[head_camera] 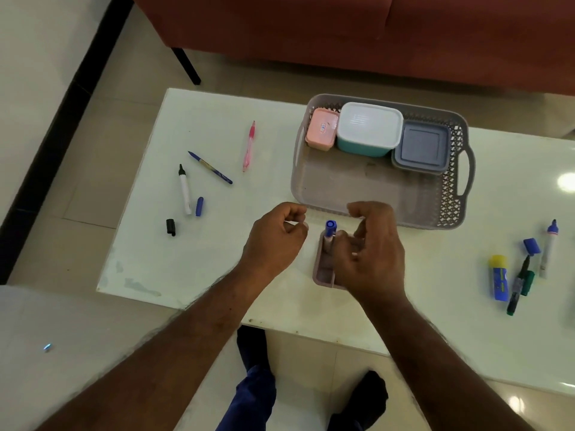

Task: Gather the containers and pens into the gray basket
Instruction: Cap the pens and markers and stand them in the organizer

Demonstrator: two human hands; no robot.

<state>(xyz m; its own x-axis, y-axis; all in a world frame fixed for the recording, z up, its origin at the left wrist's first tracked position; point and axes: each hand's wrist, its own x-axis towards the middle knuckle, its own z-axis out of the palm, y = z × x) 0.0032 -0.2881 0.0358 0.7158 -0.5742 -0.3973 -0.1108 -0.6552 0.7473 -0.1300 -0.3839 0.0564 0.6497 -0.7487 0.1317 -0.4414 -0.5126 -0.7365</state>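
Note:
The gray basket (pixel 460 194) stands at the back of the white table (pixel 186 259). It holds a pink container (pixel 322 129), a teal one with a white lid (pixel 370 129) and a gray-blue one (pixel 421 147). In front of it lies a small pink tray (pixel 323 269) with a blue-capped marker (pixel 329 228) in it. My right hand (pixel 370 253) hovers over the tray, fingers loosely curled, fingertips next to the marker. My left hand (pixel 273 241) hangs just left of it, loosely curled and empty.
On the left lie a pink pen (pixel 249 147), a blue pen (pixel 210 168), an uncapped white marker (pixel 184 189), a blue cap (pixel 199 206) and a black cap (pixel 170 227). On the right lie a glue stick (pixel 499 276), a green marker (pixel 519 284), a blue cap (pixel 531 245) and a white marker (pixel 549 247).

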